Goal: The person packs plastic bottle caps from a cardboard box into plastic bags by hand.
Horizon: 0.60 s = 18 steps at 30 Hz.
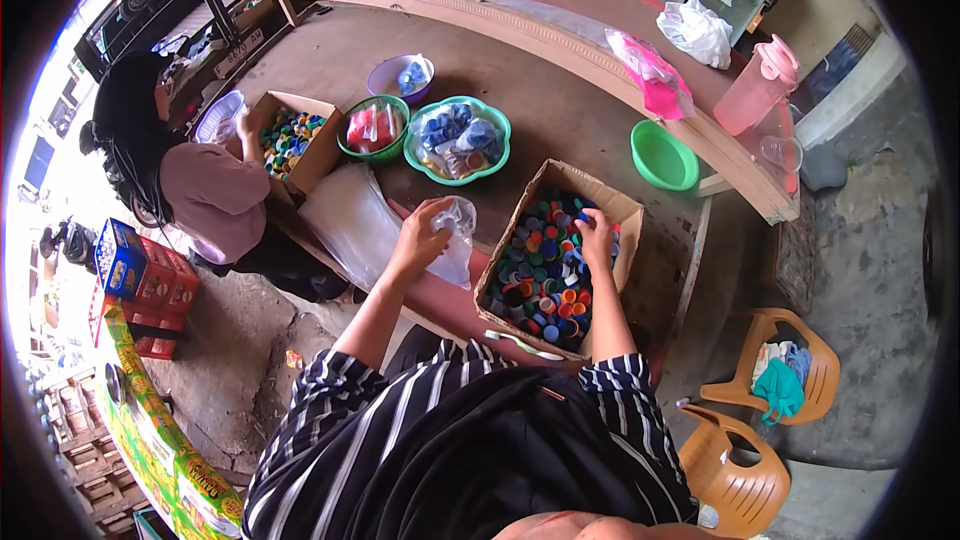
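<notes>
Over the cardboard box, the right hand risked dropping its shallowly pinched blue bottle cap; the left hand gripped a plastic bag.

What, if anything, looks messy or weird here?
Maybe the crumpled cloths on an orange chair: they're heaped together instead of folded. The bottle caps by the right hand sit inside the cardboard box, so those don't look spilled.

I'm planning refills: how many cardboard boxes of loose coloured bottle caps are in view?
2. The nearer cardboard box is under the right hand; the farther cardboard box is in front of the co-worker. Others may be hidden.
</notes>
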Motion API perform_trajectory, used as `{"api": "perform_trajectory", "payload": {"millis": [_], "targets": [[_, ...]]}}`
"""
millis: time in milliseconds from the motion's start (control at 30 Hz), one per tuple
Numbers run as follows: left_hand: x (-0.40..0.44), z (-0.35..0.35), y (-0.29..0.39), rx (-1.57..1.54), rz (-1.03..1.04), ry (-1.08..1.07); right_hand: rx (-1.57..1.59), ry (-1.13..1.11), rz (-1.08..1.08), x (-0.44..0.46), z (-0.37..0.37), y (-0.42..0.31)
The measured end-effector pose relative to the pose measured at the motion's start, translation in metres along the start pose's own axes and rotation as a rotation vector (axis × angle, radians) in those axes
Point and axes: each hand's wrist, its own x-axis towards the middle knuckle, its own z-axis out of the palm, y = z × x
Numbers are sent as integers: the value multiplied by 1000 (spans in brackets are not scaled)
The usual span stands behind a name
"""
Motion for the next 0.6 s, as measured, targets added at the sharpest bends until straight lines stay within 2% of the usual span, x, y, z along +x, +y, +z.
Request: {"api": "perform_trajectory", "payload": {"millis": [67,167,200,367,433,600], "targets": [[5,5,2,-19,-26,-16,229,-25,113,-3,-14,-20],[16,14,-5,-35,-13,-20,266,-93,62,-6,-33,-56],[21,17,-10,-41,-1,-25,302,-151,126,-7,-42,-79],[35,27,-8,-42,32,-81,457,-156,135,-14,-39,-121],[39,29,-13,-38,49,-90,467,-140,65,-20,-34,-134],[48,32,-24,-58,66,-122,444,-215,70,-36,-29,-155]]}}
